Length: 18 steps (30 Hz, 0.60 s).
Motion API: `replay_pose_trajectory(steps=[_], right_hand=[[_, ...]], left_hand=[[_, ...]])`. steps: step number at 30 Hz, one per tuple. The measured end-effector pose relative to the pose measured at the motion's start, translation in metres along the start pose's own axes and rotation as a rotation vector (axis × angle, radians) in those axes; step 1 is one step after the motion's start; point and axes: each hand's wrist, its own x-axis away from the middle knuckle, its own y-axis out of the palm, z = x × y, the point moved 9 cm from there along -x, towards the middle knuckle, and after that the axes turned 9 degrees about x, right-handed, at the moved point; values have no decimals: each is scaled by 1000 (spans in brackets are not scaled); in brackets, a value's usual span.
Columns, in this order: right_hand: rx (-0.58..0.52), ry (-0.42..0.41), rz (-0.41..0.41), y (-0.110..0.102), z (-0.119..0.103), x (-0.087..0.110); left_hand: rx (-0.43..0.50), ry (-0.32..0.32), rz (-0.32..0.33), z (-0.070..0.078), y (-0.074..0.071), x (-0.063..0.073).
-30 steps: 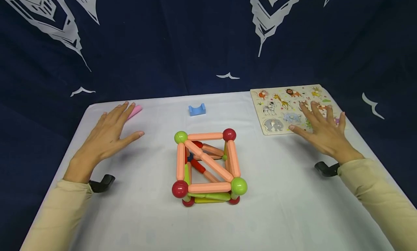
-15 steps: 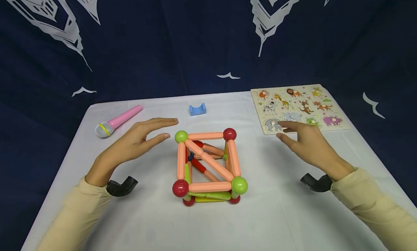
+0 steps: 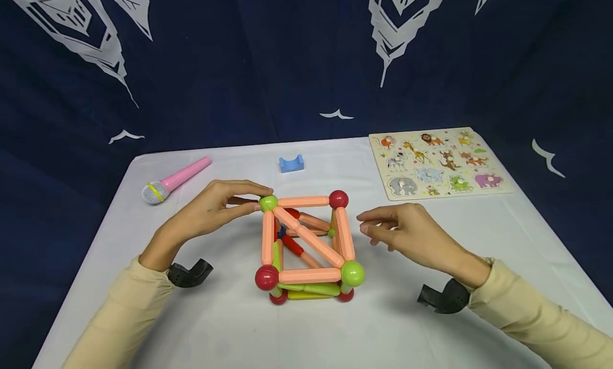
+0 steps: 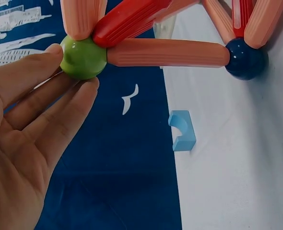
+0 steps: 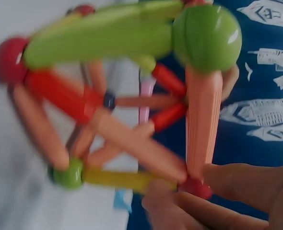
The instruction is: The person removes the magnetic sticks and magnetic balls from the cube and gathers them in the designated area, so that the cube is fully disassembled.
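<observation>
In the head view, a cube built of toy rods and balls (image 3: 308, 276) stands mid-table, its rods orange, red, green and yellow. My left hand (image 3: 206, 206) holds the green ball (image 4: 84, 57) at the cube's far left top corner, thumb on one side and fingers on the other in the left wrist view. My right hand (image 3: 412, 233) hangs just right of the cube, fingers loosely bent towards its far right red ball (image 3: 338, 199). A gap separates them in the head view, while in the right wrist view the fingertips overlap a red ball (image 5: 195, 188).
A pink toy microphone (image 3: 184, 174) lies at the back left. Behind the cube sits a small blue notched block (image 3: 291, 164). At the back right is a wooden animal puzzle board (image 3: 385, 190). A dark blue patterned curtain (image 3: 258, 65) hangs behind the white table (image 3: 215, 326).
Both hands have come inward to the cube from the table's sides. The left now grips the green ball; the right has left the puzzle board. The microphone has come into full view.
</observation>
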Motion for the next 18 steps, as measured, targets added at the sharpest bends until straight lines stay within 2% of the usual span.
replay_pose_trajectory(steps=[7,12,18], right_hand=[[-223,82,-111,17,-2,-12],[-371,179,-111,22,6,-20],[-421,226,-112,26,7,-24]], left_hand=[[4,-7,5,0,2,-2],[7,-20,4,-2,3,-4],[42,-20,-1,-2,4,-6]])
